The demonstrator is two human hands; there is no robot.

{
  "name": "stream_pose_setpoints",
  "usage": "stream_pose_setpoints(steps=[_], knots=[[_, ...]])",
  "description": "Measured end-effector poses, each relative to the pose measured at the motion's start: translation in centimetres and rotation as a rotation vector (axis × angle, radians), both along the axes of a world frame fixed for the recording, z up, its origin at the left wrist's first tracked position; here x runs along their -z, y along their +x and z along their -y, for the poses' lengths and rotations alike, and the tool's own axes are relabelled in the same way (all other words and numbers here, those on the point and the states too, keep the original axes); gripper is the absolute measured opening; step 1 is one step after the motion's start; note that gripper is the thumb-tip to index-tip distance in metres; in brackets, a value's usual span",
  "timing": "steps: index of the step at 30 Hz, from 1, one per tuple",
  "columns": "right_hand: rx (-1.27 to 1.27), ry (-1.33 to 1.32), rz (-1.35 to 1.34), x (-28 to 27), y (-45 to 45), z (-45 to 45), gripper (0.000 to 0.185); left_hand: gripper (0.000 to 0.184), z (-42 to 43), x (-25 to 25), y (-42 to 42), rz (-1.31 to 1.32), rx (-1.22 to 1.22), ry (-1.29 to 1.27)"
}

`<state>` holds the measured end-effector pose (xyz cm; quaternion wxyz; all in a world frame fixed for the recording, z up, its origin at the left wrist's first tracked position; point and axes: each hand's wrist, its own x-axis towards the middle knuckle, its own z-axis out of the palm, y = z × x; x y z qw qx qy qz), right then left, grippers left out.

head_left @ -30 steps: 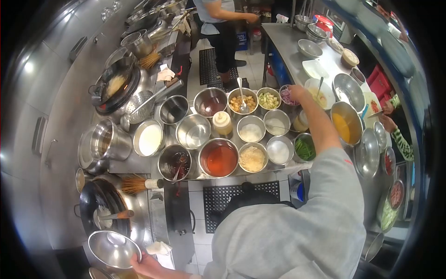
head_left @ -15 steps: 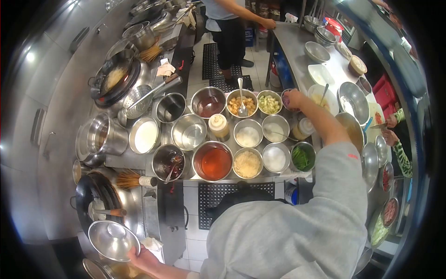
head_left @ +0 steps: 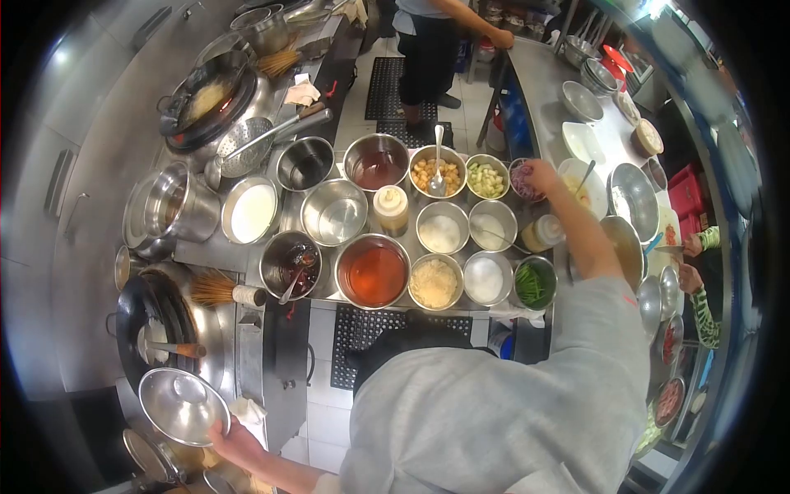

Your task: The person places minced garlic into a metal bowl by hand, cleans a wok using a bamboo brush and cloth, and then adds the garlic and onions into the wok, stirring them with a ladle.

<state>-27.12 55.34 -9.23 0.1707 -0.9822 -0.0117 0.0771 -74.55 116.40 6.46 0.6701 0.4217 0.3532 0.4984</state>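
Note:
At the lower left, my left hand point(head_left: 226, 438) grips the rim of a shiny metal bowl point(head_left: 177, 407), which is tilted and looks empty. My right arm is stretched across the counter, and my right hand point(head_left: 541, 176) is at a small metal tub of chopped red onion point(head_left: 522, 183). Its fingers are curled down at the onion, with the tips partly hidden. Beside that tub are one of chopped pale green vegetable point(head_left: 487, 179) and one of golden-brown cubes point(head_left: 425, 171) with a spoon in it. A squeeze bottle point(head_left: 541, 235) stands under my right forearm.
Several tubs hold red liquid point(head_left: 373, 272), white powder point(head_left: 485, 280) and chopped greens point(head_left: 535, 284). Woks point(head_left: 169, 329) and a bamboo brush point(head_left: 218, 289) line the left. A co-worker point(head_left: 428, 58) stands beyond the counter; another person's hands point(head_left: 690, 262) work at the right.
My view has shifted slightly, so most things sit a little differently in the frame. More of the onion shows beside my right hand. My left hand still holds the metal bowl.

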Motion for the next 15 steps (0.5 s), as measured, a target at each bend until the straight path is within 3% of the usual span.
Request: stream_pose_setpoints(steps=[2,5,8,11,14,15], knots=[[0.069,0.073,-0.020,-0.6,-0.3,-0.1,0.042,0.007,-0.1,0.0,0.1,0.000,0.001,0.012],[-0.097,-0.146,0.052,0.9,0.3,0.6,0.038,0.007,-0.6,0.3,0.1,0.008,0.024,-0.004],[0.081,0.025,-0.143,-1.8,-0.3,-0.2,0.033,0.006,-0.7,0.2,0.6,-0.041,-0.015,-0.002],[0.090,0.084,-0.048,-0.9,1.3,1.4,0.028,0.032,-2.5,1.4,-0.8,-0.112,0.063,0.031],[-0.093,-0.137,0.159,0.9,1.9,2.5,0.026,0.037,-3.3,2.5,-0.7,-0.047,0.133,0.002],[-0.105,-0.120,0.203,1.2,1.8,2.7,0.025,0.005,-1.0,0.7,1.8,0.015,0.015,-0.021]])
